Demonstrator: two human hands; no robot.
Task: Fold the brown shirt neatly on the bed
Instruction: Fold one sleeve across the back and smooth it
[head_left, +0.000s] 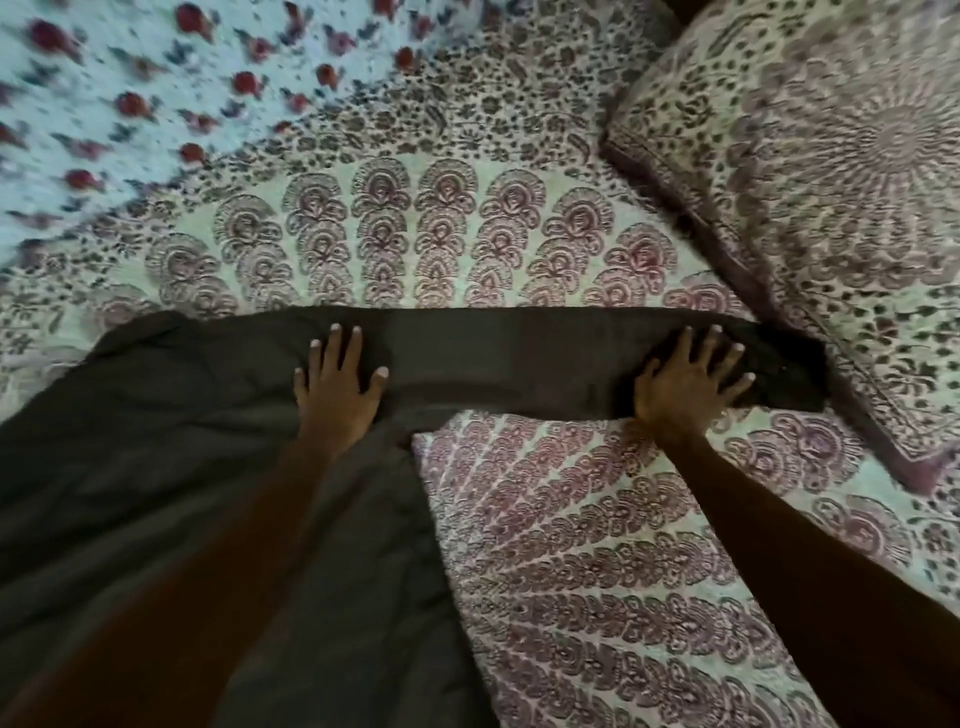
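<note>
The shirt (156, 493) is lying spread on the bed, its body filling the lower left. One sleeve (493, 364) is stretching out flat to the right, its end stopping just short of the pillow (805, 182). The left hand (340, 382) is pressing down where the sleeve meets the body, and the right hand (691, 382) is pressing near the sleeve's end. Both are lying with fingers straight and spread, gripping nothing.

This is looking like the smoothing of the sleeve before it is folded in. To do it well, the palms should be sliding outward along the cloth so no crease is getting trapped. The left hand should be anchoring the shoulder line while the right is lifting the end and carrying it across the body. The body itself is showing soft wrinkles that are likely needing a pass too.

The sheet (571, 545) under it is giving softly, patterned in maroon on pale green, and a flowered cloth (130, 104) is covering the far left
</note>
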